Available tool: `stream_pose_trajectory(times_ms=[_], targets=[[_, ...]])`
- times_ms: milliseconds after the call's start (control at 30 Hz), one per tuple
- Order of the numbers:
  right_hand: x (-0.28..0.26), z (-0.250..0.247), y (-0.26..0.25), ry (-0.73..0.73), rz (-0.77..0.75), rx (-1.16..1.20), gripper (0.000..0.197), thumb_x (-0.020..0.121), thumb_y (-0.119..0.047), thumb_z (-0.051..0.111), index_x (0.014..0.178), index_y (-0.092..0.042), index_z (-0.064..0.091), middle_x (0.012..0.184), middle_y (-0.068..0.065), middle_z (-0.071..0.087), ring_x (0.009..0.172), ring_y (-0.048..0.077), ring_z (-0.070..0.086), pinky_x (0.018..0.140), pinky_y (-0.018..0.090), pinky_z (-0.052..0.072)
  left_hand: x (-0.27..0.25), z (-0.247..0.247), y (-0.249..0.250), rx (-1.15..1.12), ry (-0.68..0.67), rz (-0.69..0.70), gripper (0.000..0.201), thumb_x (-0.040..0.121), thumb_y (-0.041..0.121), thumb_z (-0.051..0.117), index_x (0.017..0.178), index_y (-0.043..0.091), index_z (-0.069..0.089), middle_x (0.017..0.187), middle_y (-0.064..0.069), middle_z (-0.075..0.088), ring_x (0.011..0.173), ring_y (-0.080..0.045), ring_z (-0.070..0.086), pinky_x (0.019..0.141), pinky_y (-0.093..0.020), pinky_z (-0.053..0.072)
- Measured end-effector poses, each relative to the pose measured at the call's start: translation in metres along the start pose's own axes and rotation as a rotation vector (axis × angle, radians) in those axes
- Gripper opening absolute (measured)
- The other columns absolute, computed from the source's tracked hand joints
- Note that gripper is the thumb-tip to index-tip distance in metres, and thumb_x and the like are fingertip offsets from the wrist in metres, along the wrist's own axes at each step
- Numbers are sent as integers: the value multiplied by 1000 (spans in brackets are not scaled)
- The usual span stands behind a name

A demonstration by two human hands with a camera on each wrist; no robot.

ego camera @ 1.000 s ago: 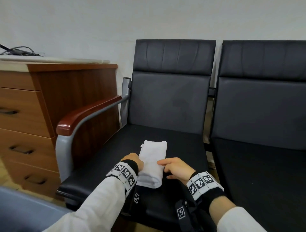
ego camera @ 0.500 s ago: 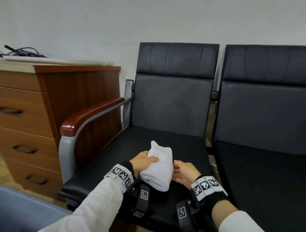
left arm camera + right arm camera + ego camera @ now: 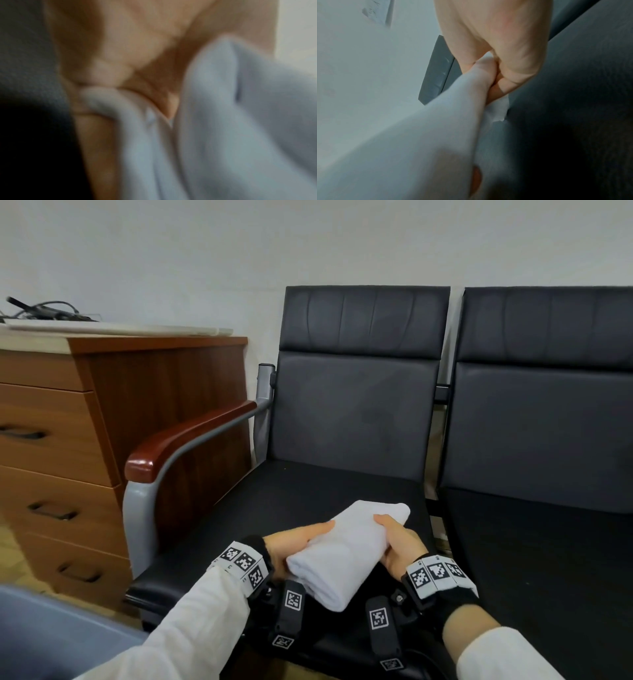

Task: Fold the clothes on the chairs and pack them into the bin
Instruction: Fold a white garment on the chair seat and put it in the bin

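While both hands clamp it, one folded white garment [image 3: 346, 553] sits above the near edge of the left chair's seat [image 3: 274, 508]. It's soft, thick cloth, folded into a chunky oblong bundle with rounded ends. The left hand [image 3: 291, 546] grips its left side with the thumb on top, and the right hand [image 3: 399, 546] wraps its right side, fingers curled under. Two black padded chairs stand side by side; the right chair [image 3: 548, 440] is bare. One wooden drawer cabinet [image 3: 102, 422] stands at the left, three dark handles showing, and one glossy reddish armrest [image 3: 185, 436] curves beside it.
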State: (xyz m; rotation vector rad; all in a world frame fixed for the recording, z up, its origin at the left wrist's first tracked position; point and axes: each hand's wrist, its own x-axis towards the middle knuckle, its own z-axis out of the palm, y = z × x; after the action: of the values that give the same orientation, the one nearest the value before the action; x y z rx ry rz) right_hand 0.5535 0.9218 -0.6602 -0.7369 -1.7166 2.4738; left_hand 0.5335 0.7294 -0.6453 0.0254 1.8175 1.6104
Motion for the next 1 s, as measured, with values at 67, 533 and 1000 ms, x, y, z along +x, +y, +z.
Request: stream_pose_trajectory(times_ms=[67,533,1000], targets=[[4,-3,-2,70,-60,-26,43,90,-21,61,124,4,54,113,23,63,96,33,64,75,38,54,-5,-1,-3,76,-55,-32,27,92,37,54,91,12,63,72,1,73,71,-11,67,66,-23,54],[-17,5,-20,-326,-145,-65,61,69,-18,78,125,-11,54,112,12,68,98,28,67,71,37,55,-54,-60,-3,-27,498,345,32,95,25,52,122,8,52,112,-10,65,101,-25,63,84,-38,51],[-113,232,68,-613,-758,-832,41,91,-16,56,127,-27,40,112,-1,54,100,20,55,79,31,44,-243,-221,-109,183,1059,135,31,98,32,45,116,6,48,111,-16,59,102,-30,58,89,-44,48]])
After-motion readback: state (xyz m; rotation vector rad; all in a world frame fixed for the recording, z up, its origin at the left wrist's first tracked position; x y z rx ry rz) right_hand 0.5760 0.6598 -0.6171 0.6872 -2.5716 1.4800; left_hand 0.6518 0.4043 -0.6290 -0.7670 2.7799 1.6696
